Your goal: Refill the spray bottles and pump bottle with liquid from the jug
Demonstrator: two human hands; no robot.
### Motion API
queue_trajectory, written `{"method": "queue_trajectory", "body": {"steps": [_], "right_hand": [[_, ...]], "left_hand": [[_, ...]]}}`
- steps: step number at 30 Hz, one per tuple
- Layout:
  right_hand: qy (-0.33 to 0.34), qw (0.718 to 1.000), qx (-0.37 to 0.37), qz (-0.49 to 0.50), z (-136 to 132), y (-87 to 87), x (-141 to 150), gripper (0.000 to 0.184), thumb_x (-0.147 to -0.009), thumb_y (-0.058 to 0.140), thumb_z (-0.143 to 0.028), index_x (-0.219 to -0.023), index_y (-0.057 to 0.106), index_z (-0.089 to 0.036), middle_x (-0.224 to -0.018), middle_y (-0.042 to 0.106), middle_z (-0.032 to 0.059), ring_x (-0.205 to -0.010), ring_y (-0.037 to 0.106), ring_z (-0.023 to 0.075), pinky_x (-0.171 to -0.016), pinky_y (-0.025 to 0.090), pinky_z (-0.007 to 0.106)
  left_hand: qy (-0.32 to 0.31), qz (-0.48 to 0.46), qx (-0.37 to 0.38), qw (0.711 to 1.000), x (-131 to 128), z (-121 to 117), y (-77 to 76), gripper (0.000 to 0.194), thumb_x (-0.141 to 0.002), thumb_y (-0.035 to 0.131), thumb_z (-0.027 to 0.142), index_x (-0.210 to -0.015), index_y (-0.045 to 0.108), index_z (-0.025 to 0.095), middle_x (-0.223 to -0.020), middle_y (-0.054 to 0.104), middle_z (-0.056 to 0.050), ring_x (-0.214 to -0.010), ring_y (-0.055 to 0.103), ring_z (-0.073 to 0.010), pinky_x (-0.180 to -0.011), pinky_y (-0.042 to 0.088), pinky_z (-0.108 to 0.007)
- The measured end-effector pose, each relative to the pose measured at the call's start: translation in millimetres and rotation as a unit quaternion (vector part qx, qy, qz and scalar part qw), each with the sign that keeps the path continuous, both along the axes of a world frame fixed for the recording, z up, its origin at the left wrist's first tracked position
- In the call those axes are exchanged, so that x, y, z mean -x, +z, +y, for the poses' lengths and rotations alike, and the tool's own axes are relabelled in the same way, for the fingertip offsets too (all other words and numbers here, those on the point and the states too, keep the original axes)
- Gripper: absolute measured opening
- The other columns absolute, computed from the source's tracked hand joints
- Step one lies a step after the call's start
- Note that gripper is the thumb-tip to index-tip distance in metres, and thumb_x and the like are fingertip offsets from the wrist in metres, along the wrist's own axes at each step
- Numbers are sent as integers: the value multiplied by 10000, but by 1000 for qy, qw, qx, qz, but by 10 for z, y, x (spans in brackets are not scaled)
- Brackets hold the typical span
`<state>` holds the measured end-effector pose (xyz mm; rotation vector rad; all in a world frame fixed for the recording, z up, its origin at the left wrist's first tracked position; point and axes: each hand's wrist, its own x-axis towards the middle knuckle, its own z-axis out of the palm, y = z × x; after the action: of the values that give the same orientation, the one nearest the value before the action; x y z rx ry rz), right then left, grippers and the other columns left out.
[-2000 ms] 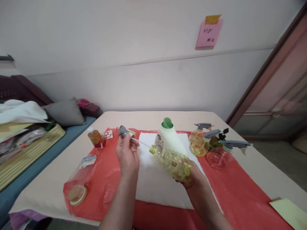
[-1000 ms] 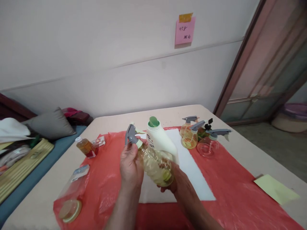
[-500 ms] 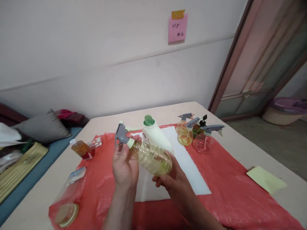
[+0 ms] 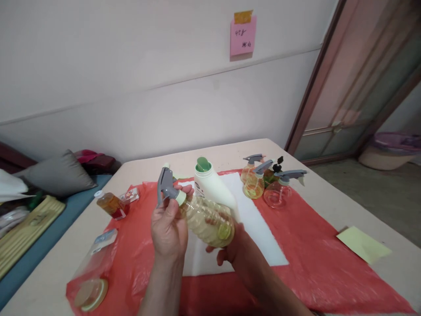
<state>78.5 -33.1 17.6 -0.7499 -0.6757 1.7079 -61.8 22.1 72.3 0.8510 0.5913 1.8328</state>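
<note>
My right hand grips the base of a ribbed clear bottle of yellowish liquid, held tilted above the table. Its neck carries a grey trigger sprayer with a pale green collar. My left hand is closed around that collar, thumb and fingers pinching it. Behind the bottle stands a white jug with a green cap on a white cloth.
A red plastic sheet covers the beige table. Three round spray bottles stand at the back right. A small amber bottle lies at the left and a clear jar lies on its side at the front left. Yellow paper at right.
The sprayer was apart from the bottle with its tube outside; now it sits on the neck, my left hand around its collar. The bottle has come closer.
</note>
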Motion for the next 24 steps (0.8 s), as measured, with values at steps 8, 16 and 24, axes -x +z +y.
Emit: {"method": "queue_trajectory", "body": {"steps": [8,16,24], "right_hand": [[4,998,25,-50,21,-84,2,701,-834,470,-783,-1189,613,-195,-918,737,90,-444,564,117,-444,344,254],[-93,991,31,-93,88,-75,-145,523,-789,692,-612,-1084,654,-182,-958,751,98,-610,611,139,-552,387,268],[-112,989,53,-82,203,-160,-172,494,-750,732,-595,-1009,677,-178,-902,744,78,-607,599,141,-556,383,274]], "left_hand": [[39,33,-22,998,138,52,61,230,-791,792,326,-994,739,232,-1051,715,-35,-1035,681,-198,-1019,523,-392],[285,81,35,955,782,519,-224,352,-631,866,300,-955,752,223,-943,680,18,-879,620,-112,-904,484,-269],[304,133,96,938,802,852,-735,300,-713,789,217,-1009,750,183,-972,729,-10,-984,651,-173,-1024,443,-361]]}}
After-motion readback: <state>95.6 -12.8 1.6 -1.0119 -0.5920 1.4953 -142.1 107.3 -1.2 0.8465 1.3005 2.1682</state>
